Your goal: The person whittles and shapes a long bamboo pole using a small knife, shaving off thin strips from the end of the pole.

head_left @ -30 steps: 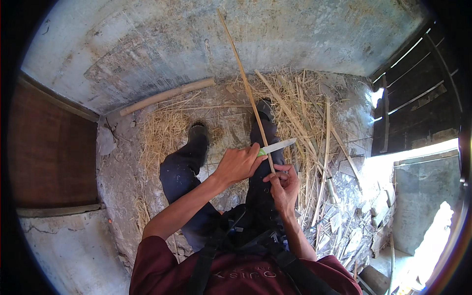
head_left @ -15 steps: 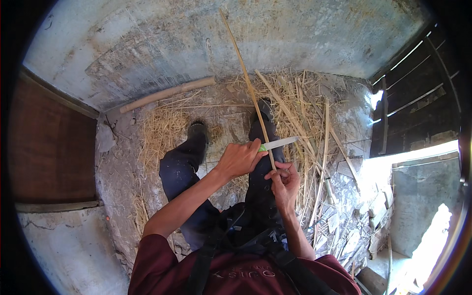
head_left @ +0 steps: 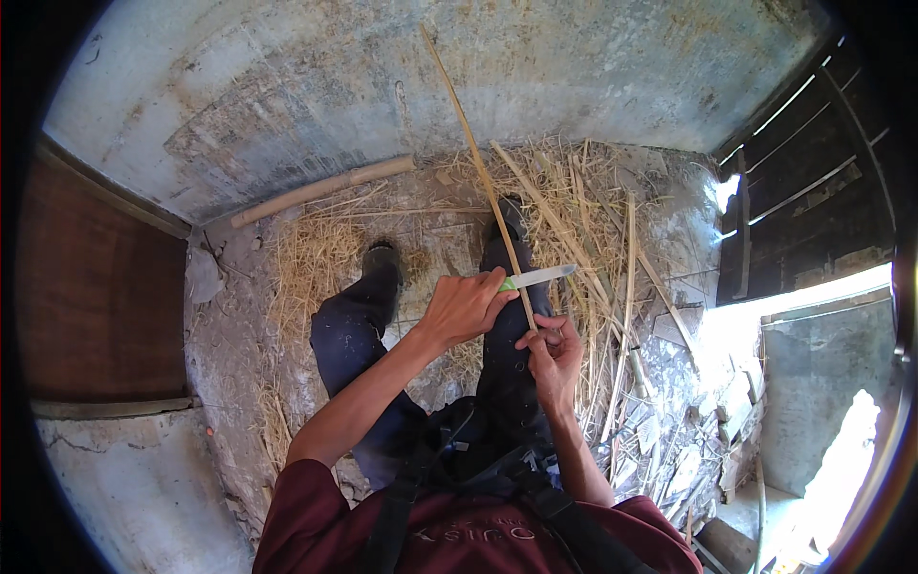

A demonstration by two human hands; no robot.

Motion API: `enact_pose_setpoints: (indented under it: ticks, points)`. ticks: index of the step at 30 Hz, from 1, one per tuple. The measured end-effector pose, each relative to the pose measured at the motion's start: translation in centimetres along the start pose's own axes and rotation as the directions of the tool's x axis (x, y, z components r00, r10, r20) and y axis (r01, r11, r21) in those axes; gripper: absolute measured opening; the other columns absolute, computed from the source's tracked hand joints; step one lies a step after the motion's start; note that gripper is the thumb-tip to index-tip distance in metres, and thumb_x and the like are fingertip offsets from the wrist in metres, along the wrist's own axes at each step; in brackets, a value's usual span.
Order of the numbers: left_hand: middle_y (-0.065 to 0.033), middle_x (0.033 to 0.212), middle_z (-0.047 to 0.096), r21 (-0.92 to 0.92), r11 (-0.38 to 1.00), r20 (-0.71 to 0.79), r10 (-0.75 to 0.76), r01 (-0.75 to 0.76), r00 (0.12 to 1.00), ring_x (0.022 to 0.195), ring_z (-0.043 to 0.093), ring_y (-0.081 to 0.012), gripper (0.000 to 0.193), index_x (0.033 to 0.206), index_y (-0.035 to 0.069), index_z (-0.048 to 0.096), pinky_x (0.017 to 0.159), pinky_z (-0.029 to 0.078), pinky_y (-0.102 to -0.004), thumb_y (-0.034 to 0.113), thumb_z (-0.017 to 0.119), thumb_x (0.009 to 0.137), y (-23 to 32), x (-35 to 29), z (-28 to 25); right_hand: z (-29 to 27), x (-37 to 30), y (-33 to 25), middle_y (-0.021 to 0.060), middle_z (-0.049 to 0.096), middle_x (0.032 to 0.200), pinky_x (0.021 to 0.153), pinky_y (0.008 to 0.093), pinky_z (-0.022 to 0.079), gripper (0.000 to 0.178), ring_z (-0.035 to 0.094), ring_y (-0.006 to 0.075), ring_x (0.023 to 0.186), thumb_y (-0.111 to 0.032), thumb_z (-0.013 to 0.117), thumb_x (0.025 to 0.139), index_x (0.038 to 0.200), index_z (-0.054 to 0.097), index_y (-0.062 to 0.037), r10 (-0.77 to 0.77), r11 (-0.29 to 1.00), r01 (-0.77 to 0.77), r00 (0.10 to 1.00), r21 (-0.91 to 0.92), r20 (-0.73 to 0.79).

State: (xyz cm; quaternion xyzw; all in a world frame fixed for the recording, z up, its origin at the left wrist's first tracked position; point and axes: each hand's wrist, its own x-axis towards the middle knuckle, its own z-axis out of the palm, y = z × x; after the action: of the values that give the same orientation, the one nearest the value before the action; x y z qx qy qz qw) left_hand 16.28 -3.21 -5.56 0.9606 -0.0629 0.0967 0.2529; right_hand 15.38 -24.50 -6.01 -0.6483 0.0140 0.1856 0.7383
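My left hand (head_left: 464, 308) is closed around the green handle of a knife (head_left: 543, 276), its pale blade pointing right. The blade lies across a long, thin bamboo strip (head_left: 476, 158) and appears to touch it. Near the strip's close end, my right hand (head_left: 556, 352) pinches it between thumb and fingers. From there the strip runs forward over my right leg and past my shoe, its far end in front of the wall. The left fingers partly hide the knife handle.
Straw and shavings (head_left: 311, 251) litter the floor around my feet. Several split bamboo strips (head_left: 630, 258) lie to the right. A thick bamboo pole (head_left: 325, 189) rests along the foot of the concrete wall (head_left: 287, 105). Rubble (head_left: 736, 407) is heaped at the right, below dark wooden slats (head_left: 803, 182).
The whole view has shifted slightly. Both hands keep their grips, and the knife sits at nearly the same place on the bamboo strip.
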Motion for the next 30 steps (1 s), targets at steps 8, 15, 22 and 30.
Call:
enact_pose_setpoints:
  ticks: [8,15,22,30]
  points:
    - [-0.0181,0.084,0.074,-0.003,1.0,-0.008,-0.017,0.017,1.0,0.071,0.072,-0.0418,0.037,0.11,0.002,0.062,0.058,0.051,-0.0524,0.038,0.058,0.11,-0.6,0.7,-0.2,-0.1,0.1,0.1,0.0087,0.078,0.084,0.053,0.0206,0.038,0.02,0.055,0.0026,0.059,-0.003,0.067,0.101,0.12,0.062,-0.0009,-0.012,1.0,0.012,1.0,0.015,-0.005]
    - [-0.0201,0.078,0.07,0.059,0.97,-0.115,-0.23,0.237,0.967,0.067,0.069,-0.0421,0.036,0.116,0.0,0.062,0.057,0.049,-0.0534,0.035,0.054,0.113,-4.3,3.4,-3.1,1.1,-0.6,-0.1,0.0089,0.078,0.085,0.054,0.0209,0.04,0.02,0.056,0.0035,0.06,-0.003,0.068,0.101,0.12,0.062,-0.0018,-0.028,1.0,0.028,1.0,-0.009,0.006]
    - [-0.0222,0.079,0.069,-0.062,0.97,-0.044,-0.238,0.235,0.97,0.076,0.069,-0.0449,0.044,0.128,-0.006,0.061,0.068,0.052,-0.0566,0.035,0.051,0.114,-4.7,2.9,-2.6,1.3,-0.8,0.3,0.0084,0.078,0.085,0.053,0.0213,0.04,0.018,0.057,0.0037,0.06,-0.003,0.068,0.102,0.118,0.062,-0.0023,-0.021,1.0,0.021,1.0,-0.014,0.003]
    - [-0.0228,0.081,0.071,0.099,0.988,-0.033,-0.12,0.122,0.992,0.074,0.071,-0.0453,0.042,0.118,-0.003,0.061,0.063,0.054,-0.0548,0.037,0.05,0.115,-6.2,4.5,-2.8,1.3,-0.7,0.1,0.0083,0.078,0.085,0.053,0.0214,0.04,0.017,0.055,0.0027,0.059,-0.004,0.067,0.102,0.118,0.062,-0.0014,-0.012,1.0,0.012,1.0,0.001,-0.002]
